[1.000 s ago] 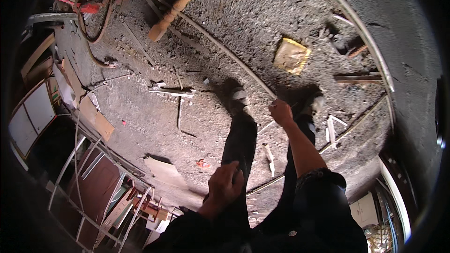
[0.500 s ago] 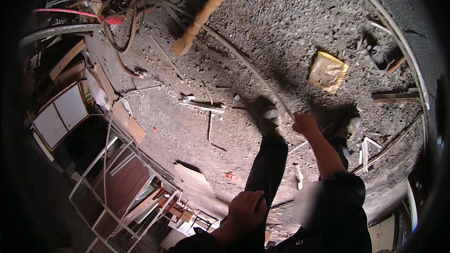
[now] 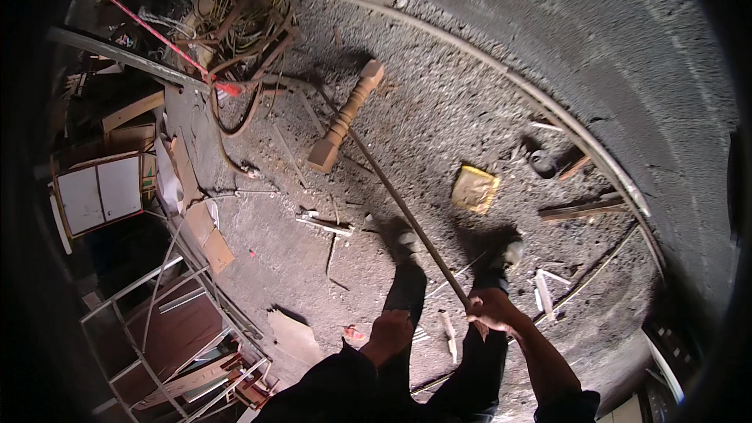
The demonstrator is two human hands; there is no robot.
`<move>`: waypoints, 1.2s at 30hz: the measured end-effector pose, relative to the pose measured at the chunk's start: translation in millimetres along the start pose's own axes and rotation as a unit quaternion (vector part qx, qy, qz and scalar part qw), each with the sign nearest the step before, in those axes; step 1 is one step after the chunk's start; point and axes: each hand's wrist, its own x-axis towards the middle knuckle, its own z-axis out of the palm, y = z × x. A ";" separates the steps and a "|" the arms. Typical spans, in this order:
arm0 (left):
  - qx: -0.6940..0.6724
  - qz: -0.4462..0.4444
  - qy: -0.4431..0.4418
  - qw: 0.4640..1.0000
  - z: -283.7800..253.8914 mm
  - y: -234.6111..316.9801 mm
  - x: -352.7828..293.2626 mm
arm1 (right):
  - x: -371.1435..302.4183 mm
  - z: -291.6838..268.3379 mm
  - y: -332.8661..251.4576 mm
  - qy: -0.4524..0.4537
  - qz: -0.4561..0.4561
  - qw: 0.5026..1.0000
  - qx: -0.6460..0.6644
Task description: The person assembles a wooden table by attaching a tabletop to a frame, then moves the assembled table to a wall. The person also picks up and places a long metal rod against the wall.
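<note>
My right hand (image 3: 492,309) is closed around the end of a long thin brown hose (image 3: 407,207). From my hand the hose runs up and left, drawn nearly straight. It passes over a turned wooden post (image 3: 349,113) lying on the ground and reaches the tangled pile of hoses and wires (image 3: 247,12) at the upper left. My left hand (image 3: 389,334) rests at my left knee with its fingers curled in, and nothing shows in it. Part of its fingers is hidden.
A yellow-edged packet (image 3: 475,189) lies on the rough ground ahead, with wood scraps (image 3: 583,210) to its right. A pale curved pipe (image 3: 501,70) runs along the far side. At left stand a metal frame (image 3: 133,360) and a white-doored cabinet (image 3: 100,196).
The view has shifted, so the wooden post and packet sit lower in it. My right hand still grips the hose, which now looks straighter. My left hand stays near my knee.
</note>
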 end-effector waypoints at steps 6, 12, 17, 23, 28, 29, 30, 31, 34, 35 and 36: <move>-0.059 0.004 -0.004 0.998 -21.3 65.7 5.7 | -138.0 -46.5 10.4 -0.028 0.001 0.985 0.171; -0.099 0.148 0.176 0.968 -101.1 184.6 53.5 | -237.3 -106.6 -49.7 -0.061 0.056 0.969 0.235; -0.069 0.306 0.194 0.929 -155.5 259.0 81.0 | -281.0 -151.1 -116.7 -0.076 0.024 0.941 0.329; -0.216 0.258 0.213 0.917 -261.3 279.9 125.6 | -257.5 -161.6 -202.9 0.076 -0.175 0.841 0.507; -0.309 0.110 0.335 0.883 -379.9 199.4 177.1 | -196.2 -151.6 -225.5 0.271 -0.151 0.902 0.299; -0.294 0.133 0.416 0.851 -393.8 175.6 175.7 | -182.3 -146.2 -216.5 0.275 -0.131 0.907 0.289; -0.313 0.102 0.347 0.878 -422.0 169.2 166.9 | -173.1 -143.6 -206.5 0.266 -0.085 0.910 0.307; -0.367 0.081 0.412 0.830 -426.2 163.1 167.7 | -164.2 -138.4 -196.0 0.257 -0.036 0.910 0.325; -0.315 0.106 0.453 0.827 -417.7 95.8 161.5 | -114.6 -116.6 -139.1 0.294 0.005 0.945 0.140; -0.337 0.129 0.489 0.794 -410.2 80.6 161.5 | -103.7 -114.0 -125.9 0.294 0.036 0.953 0.062; -0.313 0.116 0.499 0.800 -411.2 67.0 152.7 | -95.7 -114.4 -122.4 0.289 0.052 0.955 0.037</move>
